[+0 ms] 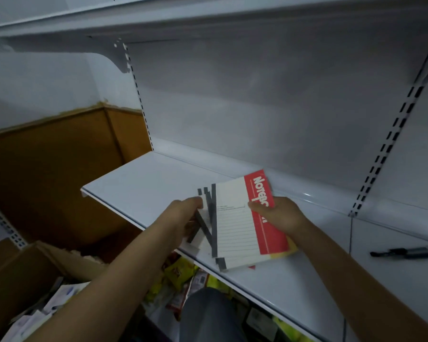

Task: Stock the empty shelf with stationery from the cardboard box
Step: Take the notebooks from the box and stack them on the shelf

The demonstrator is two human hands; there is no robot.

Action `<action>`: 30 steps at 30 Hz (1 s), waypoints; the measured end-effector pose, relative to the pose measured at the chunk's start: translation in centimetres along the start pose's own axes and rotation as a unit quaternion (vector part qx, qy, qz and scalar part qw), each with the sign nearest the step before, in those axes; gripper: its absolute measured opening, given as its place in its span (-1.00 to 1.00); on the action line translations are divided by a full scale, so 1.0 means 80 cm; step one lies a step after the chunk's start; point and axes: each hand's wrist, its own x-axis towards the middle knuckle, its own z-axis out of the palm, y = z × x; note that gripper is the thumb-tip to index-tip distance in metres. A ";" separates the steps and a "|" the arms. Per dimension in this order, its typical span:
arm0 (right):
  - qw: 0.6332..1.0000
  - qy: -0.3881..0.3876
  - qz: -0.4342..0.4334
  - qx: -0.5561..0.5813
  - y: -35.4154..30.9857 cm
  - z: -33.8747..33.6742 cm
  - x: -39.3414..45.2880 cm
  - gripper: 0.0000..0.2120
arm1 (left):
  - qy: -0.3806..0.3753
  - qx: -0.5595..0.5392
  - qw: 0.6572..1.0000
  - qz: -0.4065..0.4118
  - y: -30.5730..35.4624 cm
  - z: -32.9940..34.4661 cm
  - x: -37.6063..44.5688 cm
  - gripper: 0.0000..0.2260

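I've both hands on the notepads (235, 225) — left hand (183, 215) pinching the bound edge, right hand (282, 214) the red cover — long axis running back into the shelf (143, 178).

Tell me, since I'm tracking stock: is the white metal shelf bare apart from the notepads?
No, a black pen lies on the white metal shelf, right of the red-and-white notepads.

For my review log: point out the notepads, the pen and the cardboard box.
notepads (235, 233): head view, lined cover of the top pad.
pen (405, 252): head view, middle of the barrel.
cardboard box (17, 275): head view, near wall.
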 end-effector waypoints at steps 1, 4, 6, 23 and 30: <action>1.000 0.004 -0.007 -0.007 -0.001 0.006 -0.002 -0.69 | -0.015 -0.010 1.000 -0.009 0.007 0.001 0.000 -0.56; 1.000 0.007 -0.024 -0.011 -0.002 0.016 -0.007 -0.68 | -0.049 0.093 0.994 -0.004 0.010 0.003 0.003 -0.42; 0.999 0.008 -0.041 -0.015 -0.001 0.019 -0.012 -0.68 | -0.088 0.113 0.990 0.004 0.009 0.008 -0.001 -0.55; 0.930 0.107 -0.267 0.228 -0.044 -0.053 -0.060 -0.57 | -0.086 -0.053 0.902 0.420 0.021 0.071 -0.063 -0.56; 0.944 0.085 -0.165 0.273 0.009 -0.025 -0.055 -0.54 | -0.138 -0.039 0.937 0.317 -0.046 0.107 -0.039 -0.56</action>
